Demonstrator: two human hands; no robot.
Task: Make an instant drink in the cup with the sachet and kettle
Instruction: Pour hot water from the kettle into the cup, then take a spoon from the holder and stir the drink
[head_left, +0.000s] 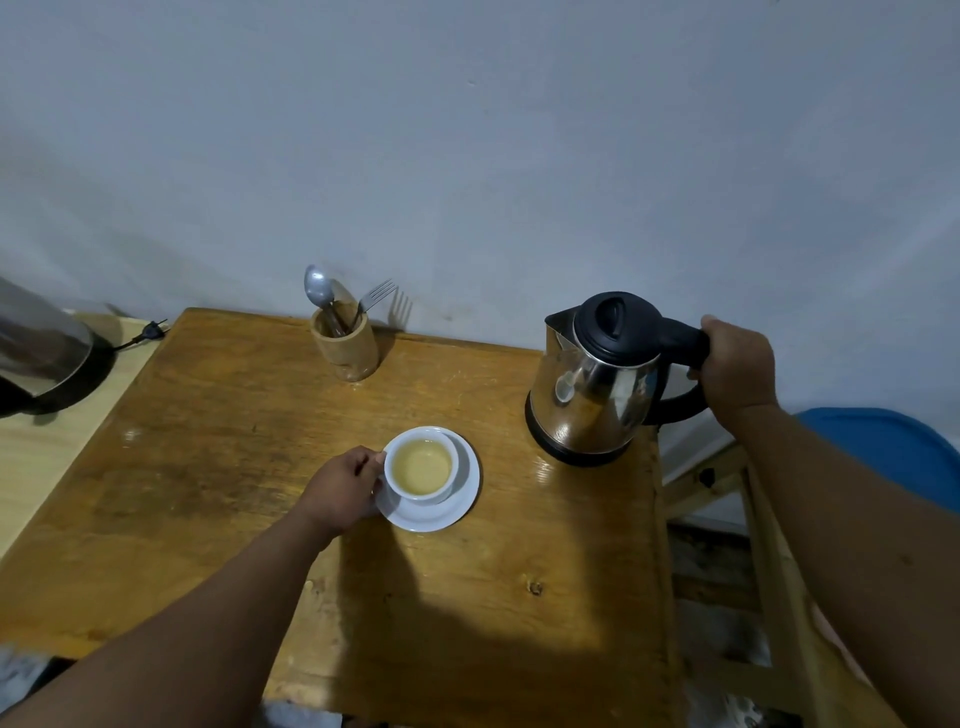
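A white cup (422, 498) stands on a white saucer (457, 506) in the middle of the wooden table (218, 467). Pale yellowish liquid fills the cup. My left hand (343, 491) grips the cup at its left side, where the handle is hidden by my fingers. A steel kettle (592, 384) with a black lid stands upright at the table's right rear edge, spout toward the left. My right hand (735, 364) is wrapped around its black handle. No sachet is in view.
A wooden holder (345, 338) with a spoon and a fork stands at the table's back near the wall. A dark appliance (41, 358) with a cord sits on a lighter surface at the left. A blue chair (893, 452) and wooden frame are at the right.
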